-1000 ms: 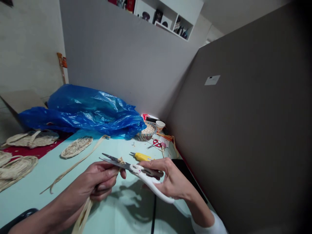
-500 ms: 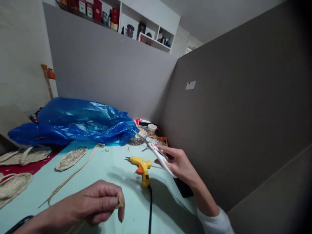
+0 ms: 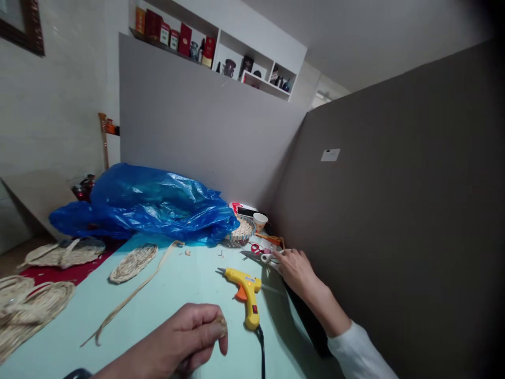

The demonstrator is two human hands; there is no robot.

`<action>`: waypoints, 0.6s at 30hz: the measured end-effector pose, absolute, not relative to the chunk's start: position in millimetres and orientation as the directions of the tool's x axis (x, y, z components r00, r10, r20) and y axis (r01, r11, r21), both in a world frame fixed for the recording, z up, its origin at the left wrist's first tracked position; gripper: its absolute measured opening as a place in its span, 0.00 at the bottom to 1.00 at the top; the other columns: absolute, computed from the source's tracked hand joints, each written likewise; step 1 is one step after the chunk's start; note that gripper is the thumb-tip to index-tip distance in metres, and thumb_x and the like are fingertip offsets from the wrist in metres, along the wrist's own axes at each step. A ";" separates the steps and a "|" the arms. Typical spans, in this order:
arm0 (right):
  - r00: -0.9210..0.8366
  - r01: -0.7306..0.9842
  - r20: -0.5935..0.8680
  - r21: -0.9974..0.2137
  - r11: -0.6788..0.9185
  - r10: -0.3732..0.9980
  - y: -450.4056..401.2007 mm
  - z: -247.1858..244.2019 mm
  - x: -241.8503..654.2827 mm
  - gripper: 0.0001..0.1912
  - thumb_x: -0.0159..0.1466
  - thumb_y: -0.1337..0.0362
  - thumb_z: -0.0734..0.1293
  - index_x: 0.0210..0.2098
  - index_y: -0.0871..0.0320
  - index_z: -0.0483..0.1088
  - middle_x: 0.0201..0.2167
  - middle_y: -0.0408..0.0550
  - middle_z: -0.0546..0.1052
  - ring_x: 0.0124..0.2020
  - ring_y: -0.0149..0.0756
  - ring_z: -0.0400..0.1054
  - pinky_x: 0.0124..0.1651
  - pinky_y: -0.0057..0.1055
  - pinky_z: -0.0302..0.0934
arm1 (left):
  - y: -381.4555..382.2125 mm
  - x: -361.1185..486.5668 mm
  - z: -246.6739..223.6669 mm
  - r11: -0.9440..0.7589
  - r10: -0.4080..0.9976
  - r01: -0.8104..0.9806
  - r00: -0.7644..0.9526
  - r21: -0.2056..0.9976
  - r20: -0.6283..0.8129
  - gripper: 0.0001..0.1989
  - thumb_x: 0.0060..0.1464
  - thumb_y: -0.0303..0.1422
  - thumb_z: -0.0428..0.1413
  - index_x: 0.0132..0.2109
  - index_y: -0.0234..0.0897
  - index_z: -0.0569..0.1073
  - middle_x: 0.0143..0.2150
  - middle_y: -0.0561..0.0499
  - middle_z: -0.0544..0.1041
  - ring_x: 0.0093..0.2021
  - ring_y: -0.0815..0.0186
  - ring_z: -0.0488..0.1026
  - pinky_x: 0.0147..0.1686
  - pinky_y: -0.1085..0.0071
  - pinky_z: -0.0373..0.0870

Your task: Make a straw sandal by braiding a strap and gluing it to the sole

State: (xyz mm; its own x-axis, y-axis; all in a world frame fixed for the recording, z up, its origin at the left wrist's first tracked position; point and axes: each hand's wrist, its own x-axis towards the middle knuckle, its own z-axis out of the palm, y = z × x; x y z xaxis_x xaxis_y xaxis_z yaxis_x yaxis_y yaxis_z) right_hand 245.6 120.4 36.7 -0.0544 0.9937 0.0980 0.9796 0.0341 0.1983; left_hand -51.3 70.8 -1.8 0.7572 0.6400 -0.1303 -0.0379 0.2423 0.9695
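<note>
Left hand [image 3: 197, 334], near, closed tight on fibre strand [image 3: 223, 322]; right hand [image 3: 298, 271] at scissors [image 3: 268, 258], far right, grip unclear; apparent step, set-down; release calls for loosening

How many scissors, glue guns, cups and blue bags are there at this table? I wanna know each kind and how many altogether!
Scissors: 2, the white-handled metal scissors at the right hand and the small red-handled scissors
Glue guns: 1, a yellow pistol-shaped glue gun
Cups: 1, a round white cup
Blue bags: 1, a big shiny blue plastic bag
Total: 5
</note>
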 end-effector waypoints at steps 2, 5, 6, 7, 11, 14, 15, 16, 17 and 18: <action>-0.088 0.966 0.104 0.251 0.060 0.991 126.3 43.1 219.4 0.12 0.68 0.75 0.65 0.50 0.65 0.75 0.43 0.56 0.80 0.45 0.46 0.75 0.52 0.46 0.66 | 72.5 -48.4 -3.8 0.278 0.673 -0.084 0.728 0.957 -0.131 0.26 0.51 0.58 0.64 0.29 0.38 0.74 0.14 0.63 0.61 0.14 0.76 0.43 0.16 0.71 0.35; -0.333 0.917 0.053 0.251 0.311 0.941 138.4 45.7 162.2 0.15 0.68 0.78 0.62 0.47 0.61 0.76 0.44 0.55 0.80 0.47 0.42 0.74 0.51 0.37 0.65 | 77.7 -52.1 0.2 0.328 0.752 -0.205 0.648 0.922 -0.124 0.26 0.49 0.56 0.66 0.29 0.36 0.74 0.16 0.58 0.67 0.14 0.77 0.51 0.16 0.76 0.41; -0.424 0.883 0.034 0.240 0.404 0.905 144.0 43.8 141.5 0.15 0.68 0.77 0.62 0.49 0.58 0.76 0.46 0.53 0.80 0.49 0.41 0.74 0.52 0.35 0.64 | 80.5 -56.0 3.1 0.333 0.788 -0.258 0.605 0.907 -0.117 0.25 0.49 0.54 0.67 0.29 0.35 0.74 0.18 0.57 0.68 0.16 0.77 0.54 0.17 0.78 0.45; -0.500 0.844 0.011 0.230 0.485 0.866 150.6 40.6 121.6 0.15 0.69 0.75 0.62 0.51 0.55 0.75 0.47 0.51 0.80 0.50 0.40 0.73 0.51 0.33 0.65 | 84.0 -60.9 6.5 0.326 0.824 -0.314 0.556 0.892 -0.106 0.24 0.49 0.52 0.68 0.30 0.35 0.75 0.19 0.57 0.69 0.18 0.77 0.57 0.19 0.79 0.49; -0.630 0.749 -0.035 0.234 0.620 0.775 180.6 22.0 65.1 0.14 0.74 0.65 0.64 0.57 0.58 0.71 0.51 0.50 0.77 0.52 0.43 0.73 0.53 0.43 0.69 | 101.7 -84.0 19.8 0.196 0.943 -0.523 0.334 0.830 -0.012 0.21 0.43 0.45 0.74 0.30 0.35 0.75 0.20 0.61 0.65 0.18 0.79 0.55 0.18 0.82 0.54; -0.632 0.736 -0.067 0.261 0.625 0.772 196.6 9.4 50.5 0.14 0.72 0.60 0.68 0.54 0.60 0.72 0.52 0.52 0.77 0.50 0.43 0.74 0.52 0.46 0.72 | 111.5 -95.6 25.5 0.103 0.977 -0.597 0.210 0.796 0.032 0.15 0.49 0.38 0.72 0.31 0.34 0.75 0.19 0.63 0.62 0.15 0.80 0.49 0.14 0.84 0.52; -0.632 0.731 -0.080 0.267 0.627 0.771 199.5 6.4 49.4 0.14 0.72 0.59 0.68 0.53 0.61 0.73 0.51 0.52 0.77 0.49 0.43 0.75 0.52 0.46 0.72 | 113.3 -97.6 26.5 0.087 0.982 -0.610 0.187 0.788 0.037 0.13 0.52 0.36 0.70 0.32 0.34 0.76 0.19 0.63 0.61 0.15 0.80 0.48 0.14 0.84 0.53; -0.635 0.726 -0.090 0.271 0.632 0.767 201.2 4.1 49.5 0.14 0.72 0.60 0.69 0.53 0.61 0.73 0.51 0.52 0.77 0.49 0.43 0.75 0.52 0.45 0.72 | 114.4 -98.8 27.3 0.075 0.985 -0.621 0.170 0.780 0.040 0.11 0.56 0.34 0.68 0.32 0.33 0.76 0.18 0.63 0.59 0.14 0.80 0.47 0.13 0.84 0.53; -0.638 0.721 -0.097 0.272 0.637 0.764 201.8 2.5 50.4 0.14 0.72 0.60 0.69 0.53 0.61 0.73 0.51 0.52 0.77 0.49 0.43 0.75 0.52 0.45 0.72 | 115.0 -99.5 27.9 0.068 0.986 -0.630 0.158 0.773 0.042 0.09 0.59 0.32 0.65 0.33 0.32 0.76 0.18 0.64 0.58 0.14 0.80 0.47 0.13 0.84 0.54; -0.641 0.718 -0.100 0.272 0.641 0.761 201.5 1.7 51.9 0.14 0.72 0.60 0.69 0.53 0.61 0.73 0.51 0.52 0.77 0.49 0.43 0.75 0.52 0.45 0.72 | 115.3 -100.0 28.5 0.065 0.987 -0.639 0.153 0.766 0.043 0.09 0.62 0.31 0.61 0.33 0.32 0.76 0.18 0.64 0.58 0.14 0.80 0.47 0.12 0.84 0.54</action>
State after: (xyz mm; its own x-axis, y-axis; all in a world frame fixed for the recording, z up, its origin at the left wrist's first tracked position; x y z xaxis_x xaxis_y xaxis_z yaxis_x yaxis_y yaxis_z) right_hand 51.9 201.5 1.7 -0.6411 0.7609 -0.1000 0.7182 0.6407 0.2715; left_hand -100.0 115.3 28.5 0.1528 0.9873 0.0430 -0.6389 0.0655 0.7665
